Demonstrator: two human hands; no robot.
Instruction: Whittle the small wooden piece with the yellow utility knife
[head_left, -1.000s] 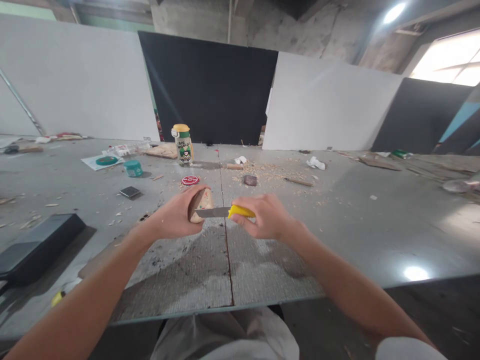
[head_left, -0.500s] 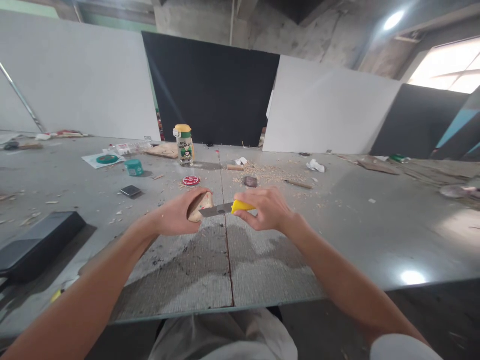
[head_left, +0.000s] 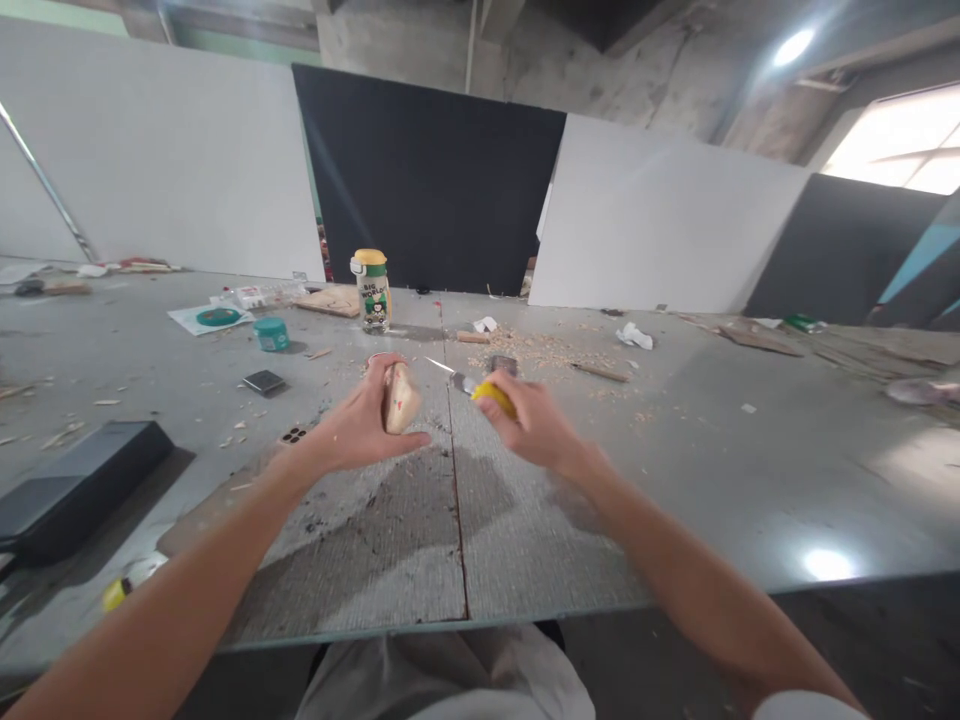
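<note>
My left hand [head_left: 358, 425] is wrapped round a pale wooden block [head_left: 399, 398] and holds it above the grey table [head_left: 712, 470]. My right hand [head_left: 529, 420] grips a knife [head_left: 480, 387] by its yellow handle. The steel blade points up and to the left, clear of the block. A small gap separates the blade tip from the wood.
Wood shavings [head_left: 540, 348] lie scattered behind my hands. A green and yellow bottle [head_left: 373, 290], a teal tub [head_left: 270, 334], a small dark slab [head_left: 264, 381] and a dark flat case [head_left: 71, 485] at the left sit on the table. White and black panels stand behind.
The knife blade lay across the block; now my right hand has swung it away, tip pointing up and left. My left hand has turned the block more upright.
</note>
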